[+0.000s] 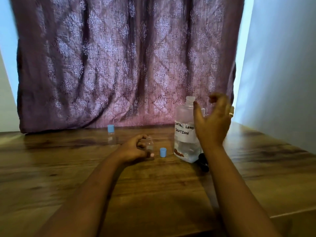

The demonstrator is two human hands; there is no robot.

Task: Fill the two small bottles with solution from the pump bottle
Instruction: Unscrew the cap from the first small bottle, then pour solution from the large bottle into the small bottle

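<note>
Near the desk's back edge, left of the middle, a capped bottle stood upright. It was small and clear with a blue top, and it sat just in front of the hanging purple curtain. Nearer me, about mid-desk, the left hand rested on the wood. Its fingers were curled round the open bottle, which it held upright with the base at the desk and the neck bare. Just to the right of that lay a loose blue cap, standing on the wood by itself, apart from the hand. Next came the big bottle, clear and upright with its threaded neck uncovered. It had liquid low inside and a white label hand-lettered "Contact Lens Solution". The right hand was raised beside it, fingers spread wide and loosely bent, holding nothing. The thumb crossed the bottle's shoulder from where I stood, and I could not tell whether it touched. A ring showed on one finger. Behind that forearm, by the bottle's base, lay a black thing that was mostly hidden. A pale wall rose on the right.
</note>
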